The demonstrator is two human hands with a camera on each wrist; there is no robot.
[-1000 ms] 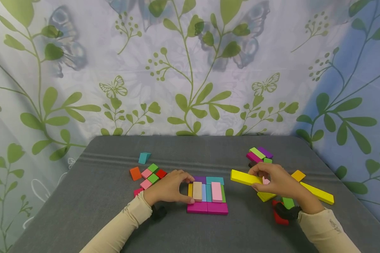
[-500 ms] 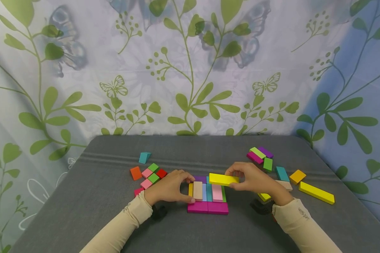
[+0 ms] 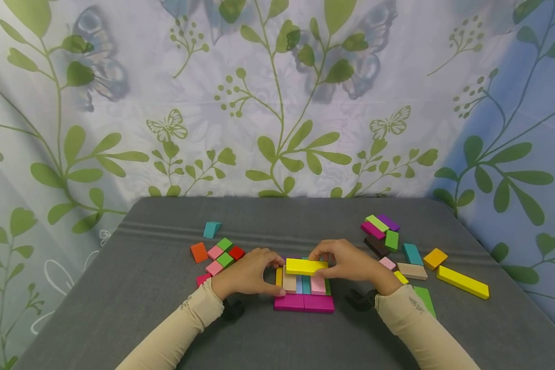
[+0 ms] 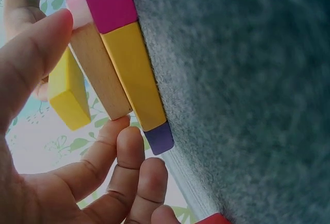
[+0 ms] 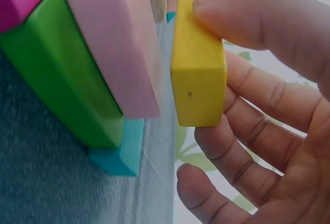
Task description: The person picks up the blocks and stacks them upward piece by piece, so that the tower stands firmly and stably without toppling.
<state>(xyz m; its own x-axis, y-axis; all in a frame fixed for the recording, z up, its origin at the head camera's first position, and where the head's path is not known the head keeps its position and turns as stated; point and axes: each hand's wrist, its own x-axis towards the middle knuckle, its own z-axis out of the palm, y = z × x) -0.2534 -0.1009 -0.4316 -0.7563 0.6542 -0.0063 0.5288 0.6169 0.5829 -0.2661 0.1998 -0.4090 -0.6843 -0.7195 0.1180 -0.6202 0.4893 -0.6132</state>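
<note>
My right hand (image 3: 347,261) pinches a long yellow block (image 3: 305,266) between thumb and fingers. The yellow block lies crosswise above the build, and the right wrist view shows a gap between it and the pink block (image 5: 111,44). My left hand (image 3: 250,272) holds the plain wooden block (image 4: 98,69) by its ends, thumb at the near end and a fingertip at the far one. Below, a flat layer holds magenta blocks (image 3: 289,302), an orange-yellow block (image 4: 135,74), a green block (image 5: 62,69), a teal block (image 5: 121,149) and a purple block (image 4: 160,139).
Left of the build lie small pink, green and red blocks, an orange block (image 3: 199,252) and a teal block (image 3: 211,229). To the right are scattered several blocks, including a long yellow block (image 3: 462,282) and a dark brown block (image 3: 376,246). A grey cloth (image 3: 277,344) covers the table.
My right hand has carried the yellow block leftward from the right side to above the wooden and pink blocks. My left hand has stayed in place.
</note>
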